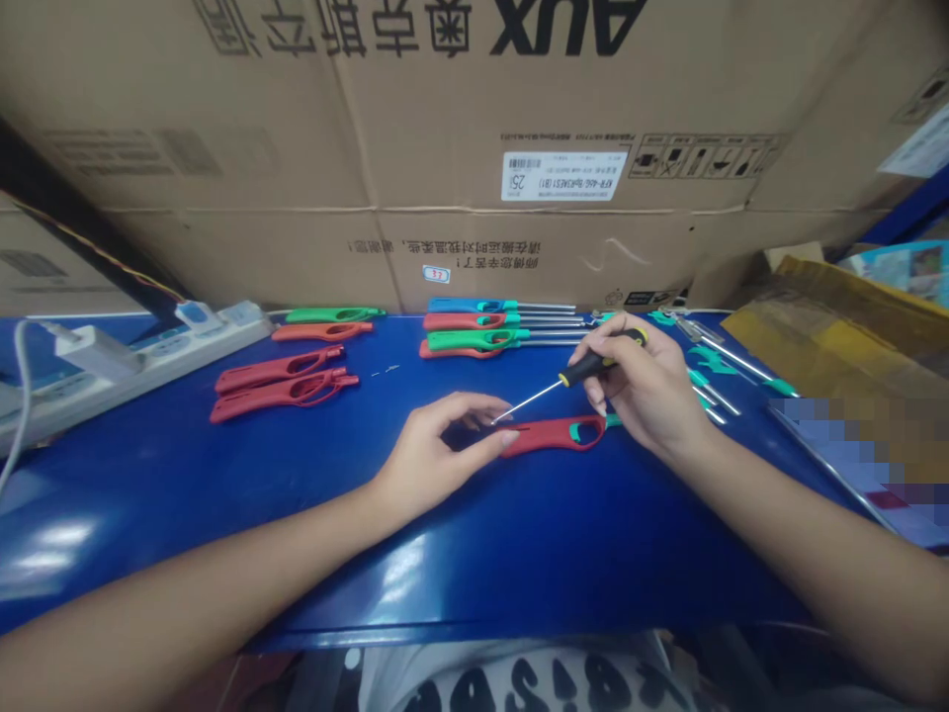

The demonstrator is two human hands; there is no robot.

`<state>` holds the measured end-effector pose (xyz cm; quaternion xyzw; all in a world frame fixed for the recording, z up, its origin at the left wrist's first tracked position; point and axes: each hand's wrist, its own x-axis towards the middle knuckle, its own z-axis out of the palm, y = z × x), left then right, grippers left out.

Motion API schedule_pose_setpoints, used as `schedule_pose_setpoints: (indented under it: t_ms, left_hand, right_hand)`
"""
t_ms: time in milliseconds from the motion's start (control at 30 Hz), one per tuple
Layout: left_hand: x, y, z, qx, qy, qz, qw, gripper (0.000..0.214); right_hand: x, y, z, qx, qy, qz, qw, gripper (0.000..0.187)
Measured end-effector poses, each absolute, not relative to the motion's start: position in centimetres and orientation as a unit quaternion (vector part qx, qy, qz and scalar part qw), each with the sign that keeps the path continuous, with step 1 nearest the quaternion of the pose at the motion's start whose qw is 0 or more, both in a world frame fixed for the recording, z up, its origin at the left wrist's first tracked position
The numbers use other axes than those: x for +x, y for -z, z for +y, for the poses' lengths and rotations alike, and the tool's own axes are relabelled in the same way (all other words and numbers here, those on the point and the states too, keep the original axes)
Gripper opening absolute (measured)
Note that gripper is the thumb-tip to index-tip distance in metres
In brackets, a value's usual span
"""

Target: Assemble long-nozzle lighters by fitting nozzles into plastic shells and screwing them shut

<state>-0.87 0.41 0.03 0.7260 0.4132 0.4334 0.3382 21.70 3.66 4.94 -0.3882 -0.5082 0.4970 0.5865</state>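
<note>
A red lighter body [545, 437] with a green trigger lies on the blue table in front of me. My left hand [437, 450] pinches its left end between thumb and fingers. In my right hand [642, 386] is a screwdriver [585, 371] with a black and yellow handle. Its thin metal shaft slants down to the left, the tip close to the left end of the red body. Whether the tip touches the body I cannot tell. Part of the lighter's right end is hidden behind my right hand.
Behind, several lighters with metal tubes [474, 340] lie stacked. Loose coloured handles [278, 376] sit at left beside a white power strip [126, 366]. Metal tubes with green parts [719, 361] lie at right near a taped yellow package [830, 316]. A cardboard wall [297, 178] bounds the back.
</note>
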Motion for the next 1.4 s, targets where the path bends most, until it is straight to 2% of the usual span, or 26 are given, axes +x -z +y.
schedule_pose_setpoints:
  t_ms: [300,1400]
  left_hand:
    - [-1.14,-0.30,0.57,0.757,-0.460,0.378,0.270,0.005]
    - [-1.22,-0.26,0.69,0.785,-0.457,0.343,0.240,0.004]
  right_hand:
    - [22.00,-4.90,3.89,-0.396,-0.503,-0.500,0.583,0.019]
    - [22.30,-5.34,3.73,-0.379,-0.463,-0.561,0.571,0.015]
